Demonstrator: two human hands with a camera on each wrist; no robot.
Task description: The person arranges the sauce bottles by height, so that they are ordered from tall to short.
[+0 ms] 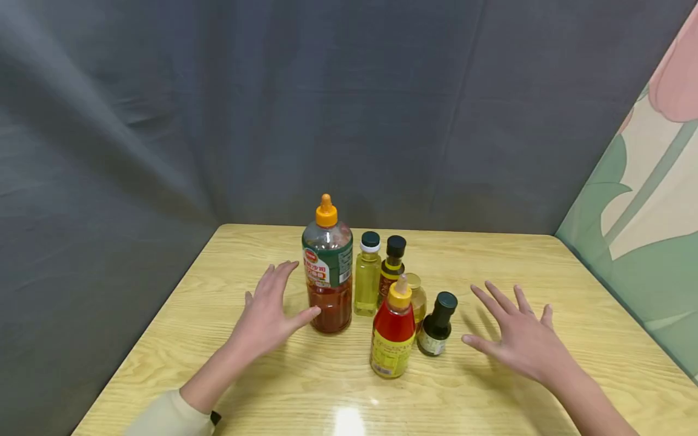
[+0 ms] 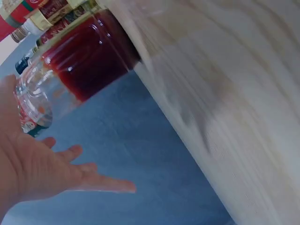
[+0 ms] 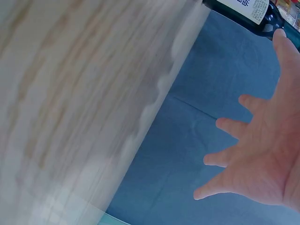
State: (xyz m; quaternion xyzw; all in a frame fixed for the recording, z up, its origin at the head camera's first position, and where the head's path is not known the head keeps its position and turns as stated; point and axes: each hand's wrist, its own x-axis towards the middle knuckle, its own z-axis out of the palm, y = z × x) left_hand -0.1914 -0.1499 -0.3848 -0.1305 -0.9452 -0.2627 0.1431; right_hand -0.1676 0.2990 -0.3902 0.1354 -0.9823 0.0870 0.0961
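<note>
My left hand (image 1: 267,318) hovers just left of a large sauce bottle (image 1: 329,309) with an orange nozzle cap, fingers spread and holding nothing. In the left wrist view, that bottle's red sauce (image 2: 93,56) shows beyond the hand (image 2: 42,164). Over on the right, my right hand (image 1: 526,342) has its fingers splayed, apart from a small dark bottle (image 1: 436,327) with a green cap. The right wrist view shows this hand (image 3: 262,150) with bare palm and part of the dark bottle (image 3: 243,11). A red squeeze bottle (image 1: 392,345) with a yellow cap stands between the hands.
Behind the squeeze bottle stand a yellow oil bottle (image 1: 368,281), a black-capped bottle (image 1: 391,272) and a partly hidden jar (image 1: 417,297). The wooden table (image 1: 262,399) meets a dark curtain (image 1: 349,121) at the back and a floral panel (image 1: 654,242) on the right.
</note>
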